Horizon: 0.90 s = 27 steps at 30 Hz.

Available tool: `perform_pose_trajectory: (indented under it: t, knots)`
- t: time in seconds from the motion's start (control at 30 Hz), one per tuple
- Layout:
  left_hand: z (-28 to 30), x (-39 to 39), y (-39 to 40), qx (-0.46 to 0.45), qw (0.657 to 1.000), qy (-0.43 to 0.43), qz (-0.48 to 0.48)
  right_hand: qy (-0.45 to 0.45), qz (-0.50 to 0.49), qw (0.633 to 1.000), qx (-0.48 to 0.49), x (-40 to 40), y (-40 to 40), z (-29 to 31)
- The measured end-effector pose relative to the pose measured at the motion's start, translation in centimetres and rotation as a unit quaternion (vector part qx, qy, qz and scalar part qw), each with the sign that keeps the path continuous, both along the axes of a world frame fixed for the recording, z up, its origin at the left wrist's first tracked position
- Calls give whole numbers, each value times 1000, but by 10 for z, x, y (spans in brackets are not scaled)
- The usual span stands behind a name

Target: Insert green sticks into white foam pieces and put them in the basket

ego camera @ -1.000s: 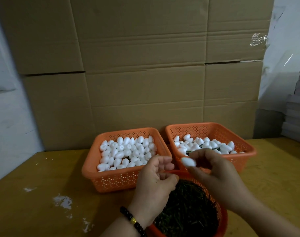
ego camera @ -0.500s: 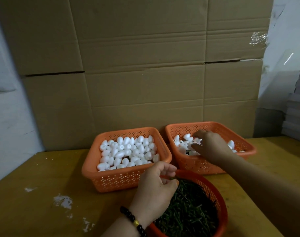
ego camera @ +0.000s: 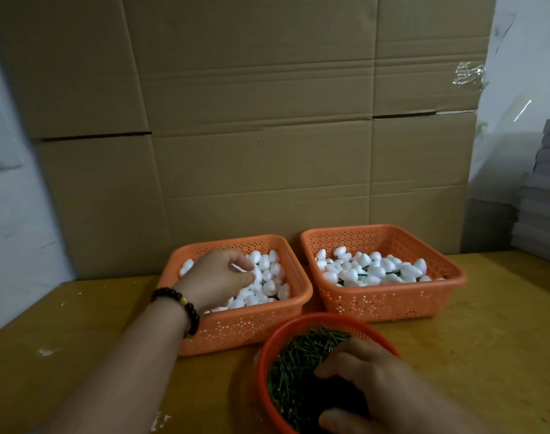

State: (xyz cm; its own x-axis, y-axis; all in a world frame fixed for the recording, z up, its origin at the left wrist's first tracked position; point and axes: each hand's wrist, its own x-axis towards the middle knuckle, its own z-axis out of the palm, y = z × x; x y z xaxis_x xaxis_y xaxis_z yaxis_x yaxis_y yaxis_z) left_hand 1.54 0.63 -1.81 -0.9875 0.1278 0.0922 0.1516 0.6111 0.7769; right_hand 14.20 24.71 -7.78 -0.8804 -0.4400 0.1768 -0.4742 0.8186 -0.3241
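The right hand (ego camera: 374,386) hides its fingertips in the green sticks (ego camera: 302,355). The round basket (ego camera: 262,364) is cut off at the bottom edge.

No text, label, brand, number or sign can be read anywhere in the view.

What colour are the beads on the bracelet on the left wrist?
Dark reddish-brown, nearly black, with one yellow bead; the bracelet shows in the head view.
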Motion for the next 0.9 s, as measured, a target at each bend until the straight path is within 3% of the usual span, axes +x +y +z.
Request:
perform_pose_trajectory:
  t: [0.17,0.33,0.47,0.73,0.9]
  knots:
    - [-5,-36,-28,-186,976,-115,15,9,14,999,31,-5,-5,-12]
    - [-2,-42,-36,-353,917,-183,-18,-18,13,999,24,-9,-4,-17]
    - [-8,-41,-23,-514,843,-145,-58,-22,13,999,29,-10,-3,-18]
    - [-21,-51,-20,-468,861,-169,-104,1,10,1000,27,-7,-5,-16]
    - [-28,-59,-20,-402,900,-125,-112,16,7,1000,20,-5,-7,-16]
